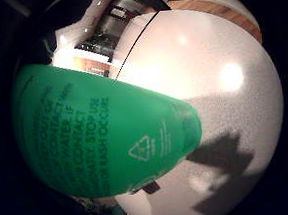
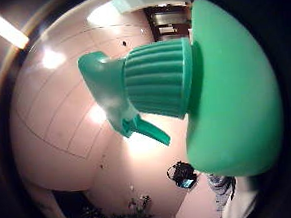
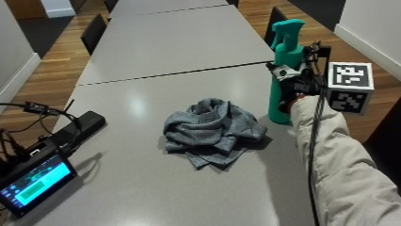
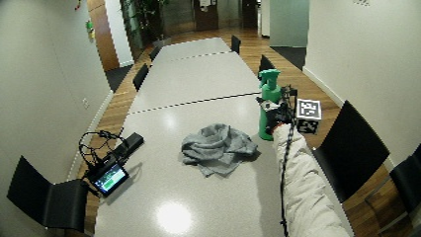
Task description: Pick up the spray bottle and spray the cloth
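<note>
The green spray bottle (image 3: pixel 282 70) is seen upright at the right of the outside view, gripped around its body by the gloved right hand (image 3: pixel 294 84), its base at or just above the table (image 3: pixel 156 52). The grey cloth (image 3: pixel 213 132) lies crumpled at centre frame. Risk judged: the nozzle appears turned away from the cloth, so spray could miss onto the table.

Dim, cool room light from overhead, glare on the table

The long grey glossy table (image 3: pixel 156 56) mirrors ceiling lamps as pale spots, at 7 o'clock in the wide outside view; the green plastic spray bottle (image 1: pixel 106 135) throws a dark shadow toward 4 o'clock, its printed text soft and edges bowed.
</note>
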Action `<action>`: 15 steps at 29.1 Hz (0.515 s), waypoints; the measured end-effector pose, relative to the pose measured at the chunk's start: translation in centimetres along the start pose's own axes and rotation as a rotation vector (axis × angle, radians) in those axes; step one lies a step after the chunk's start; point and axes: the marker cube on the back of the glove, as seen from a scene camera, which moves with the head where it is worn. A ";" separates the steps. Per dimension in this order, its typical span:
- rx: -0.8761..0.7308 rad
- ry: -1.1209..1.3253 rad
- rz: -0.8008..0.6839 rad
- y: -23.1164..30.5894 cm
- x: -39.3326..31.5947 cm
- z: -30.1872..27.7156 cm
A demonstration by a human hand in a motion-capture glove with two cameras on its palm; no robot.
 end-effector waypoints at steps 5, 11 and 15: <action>-0.027 0.216 -0.144 -0.4 -2.9 -0.3; -0.024 0.682 -0.400 -1.5 -9.2 0.2; -0.006 0.996 -0.529 -1.8 -12.1 -0.4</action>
